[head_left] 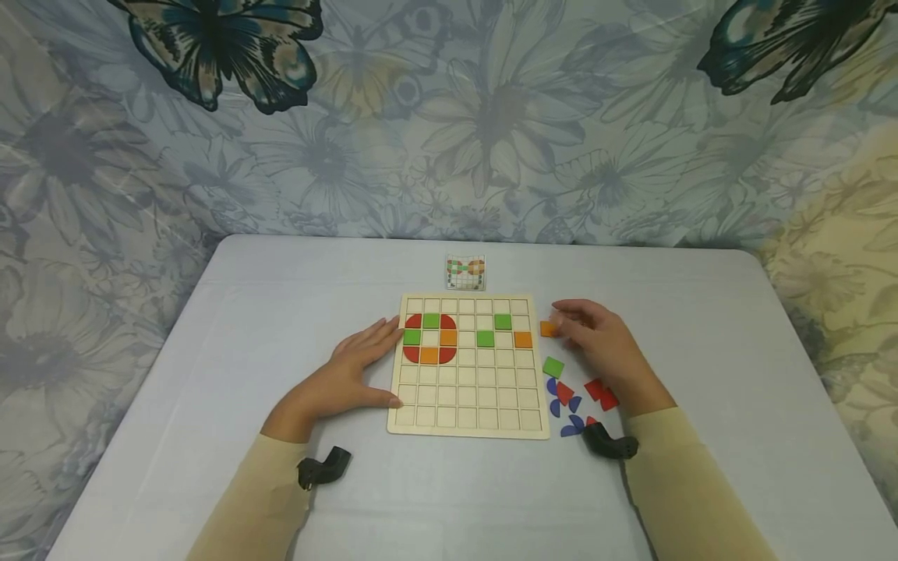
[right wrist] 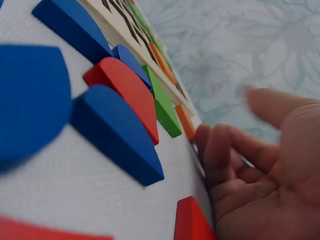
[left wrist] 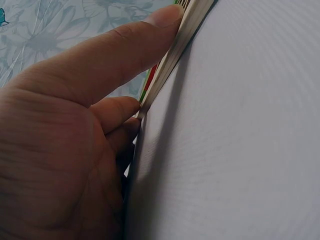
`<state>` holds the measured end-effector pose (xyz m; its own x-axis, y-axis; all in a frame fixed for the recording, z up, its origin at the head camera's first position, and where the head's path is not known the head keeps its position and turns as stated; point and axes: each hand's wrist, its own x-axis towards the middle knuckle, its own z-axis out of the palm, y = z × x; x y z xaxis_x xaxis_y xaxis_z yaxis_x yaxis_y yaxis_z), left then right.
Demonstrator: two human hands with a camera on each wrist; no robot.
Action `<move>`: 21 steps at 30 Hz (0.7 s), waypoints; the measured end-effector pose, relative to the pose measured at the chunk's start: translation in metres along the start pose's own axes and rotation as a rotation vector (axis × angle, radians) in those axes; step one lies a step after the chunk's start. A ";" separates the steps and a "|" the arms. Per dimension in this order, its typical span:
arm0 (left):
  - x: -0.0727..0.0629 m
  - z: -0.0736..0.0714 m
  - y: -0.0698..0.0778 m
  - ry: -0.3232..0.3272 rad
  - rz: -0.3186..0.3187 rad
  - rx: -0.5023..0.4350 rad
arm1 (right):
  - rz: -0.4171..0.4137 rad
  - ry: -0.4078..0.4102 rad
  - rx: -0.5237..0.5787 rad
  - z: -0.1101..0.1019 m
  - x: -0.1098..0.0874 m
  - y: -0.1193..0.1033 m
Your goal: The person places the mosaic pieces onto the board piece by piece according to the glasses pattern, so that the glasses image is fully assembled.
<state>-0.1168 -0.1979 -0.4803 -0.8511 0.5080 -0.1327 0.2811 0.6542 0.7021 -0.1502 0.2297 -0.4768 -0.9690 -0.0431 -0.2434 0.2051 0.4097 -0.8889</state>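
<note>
A light wooden grid board (head_left: 468, 397) lies on the table. On its left part, red rounded pieces, green squares and orange squares form a ring; to the right sit a few single squares, among them a green square (head_left: 502, 322). My left hand (head_left: 344, 379) rests along the board's left side with fingers spread, thumb (left wrist: 150, 30) and fingertips at its edge. Beyond the right edge my right hand (head_left: 600, 340) has its fingertips at a loose orange square (head_left: 547, 329). In the right wrist view the thumb (right wrist: 272, 106) stands apart from the bent fingers.
Right of the board lie a loose green square (head_left: 553, 367), several blue half-round pieces (right wrist: 117, 135) and several red pieces (head_left: 607, 400). A small pattern card (head_left: 466, 273) is behind the board. The white table (head_left: 295, 296) meets a flowered cloth at the back.
</note>
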 end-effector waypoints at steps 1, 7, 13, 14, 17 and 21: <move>0.000 0.000 0.000 0.000 0.002 0.000 | -0.005 -0.004 -0.044 0.001 0.000 -0.001; 0.000 0.000 0.000 0.002 0.006 0.004 | -0.108 -0.012 -0.300 0.005 -0.001 -0.002; 0.000 0.000 0.000 0.001 0.007 0.005 | -0.135 -0.018 -0.383 0.009 -0.003 -0.006; 0.000 0.000 0.000 0.000 0.007 0.004 | -0.131 -0.018 -0.383 0.009 -0.004 -0.006; 0.000 0.000 0.000 -0.002 0.006 0.006 | -0.127 -0.017 -0.383 0.011 -0.007 -0.009; 0.000 0.000 -0.001 0.001 0.007 0.014 | -0.150 -0.003 -0.396 0.014 -0.009 -0.011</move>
<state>-0.1172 -0.1981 -0.4811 -0.8494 0.5121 -0.1277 0.2928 0.6585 0.6933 -0.1417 0.2127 -0.4701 -0.9835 -0.1311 -0.1245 -0.0073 0.7170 -0.6970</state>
